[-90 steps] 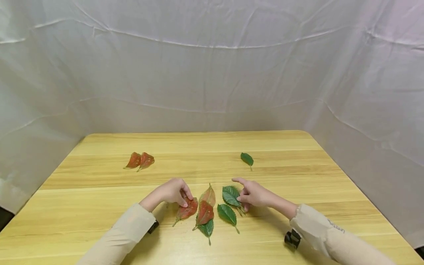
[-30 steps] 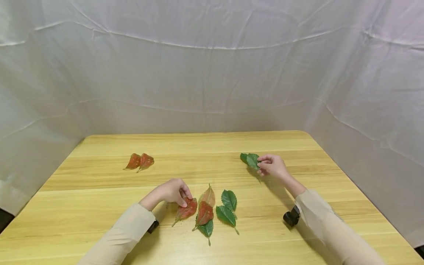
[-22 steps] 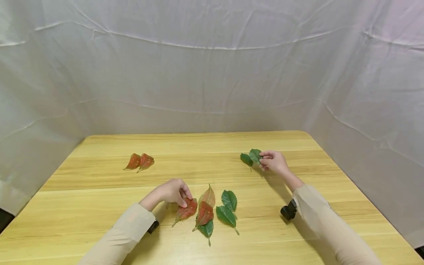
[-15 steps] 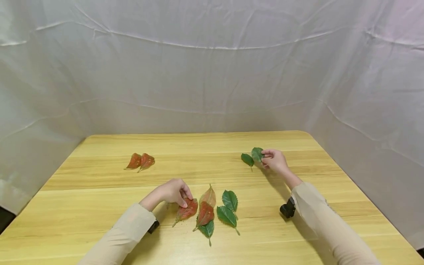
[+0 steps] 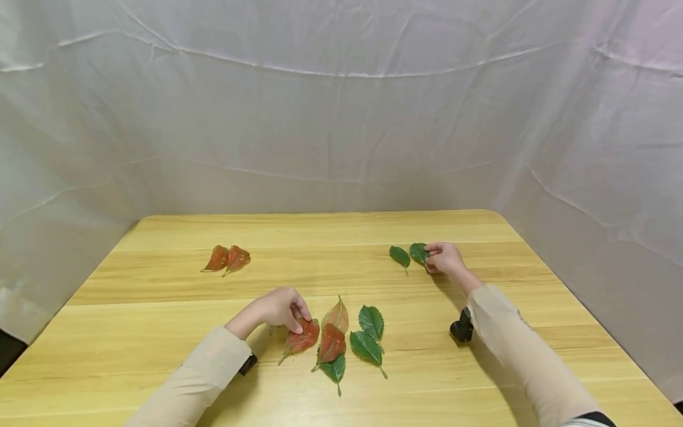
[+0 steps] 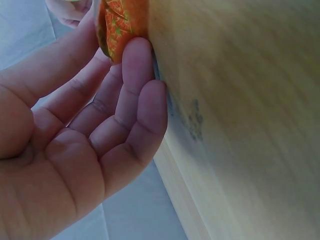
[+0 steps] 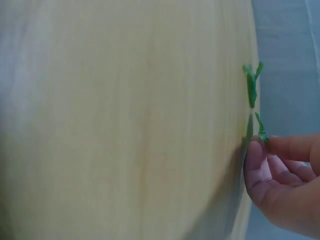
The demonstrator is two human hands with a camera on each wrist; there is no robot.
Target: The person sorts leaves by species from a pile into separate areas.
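Observation:
My left hand (image 5: pixel 281 308) pinches the upper edge of a red leaf (image 5: pixel 303 339) at the near middle of the table. In the left wrist view that leaf (image 6: pixel 121 25) looks orange between thumb and fingers. At the back right my right hand (image 5: pixel 445 258) pinches a green leaf (image 5: pixel 418 252) by its right side, low at the tabletop. In the right wrist view this leaf (image 7: pixel 261 129) appears edge-on at the fingertips. Just left of it lies another green leaf (image 5: pixel 399 256), apart from it. Its stem is hidden by my right hand.
Between my hands a loose pile holds an orange-brown leaf (image 5: pixel 337 314), a red leaf (image 5: pixel 332 343) and a green leaf (image 5: pixel 335 368). Two green leaves (image 5: pixel 366 346) overlap to its right. Two red leaves (image 5: pixel 238 258) lie at the back left of the wooden table (image 5: pixel 160 350).
My right hand took a green leaf from the near group to the back right, then shifted it rightward and down beside the other green leaf. The left hand has stayed put.

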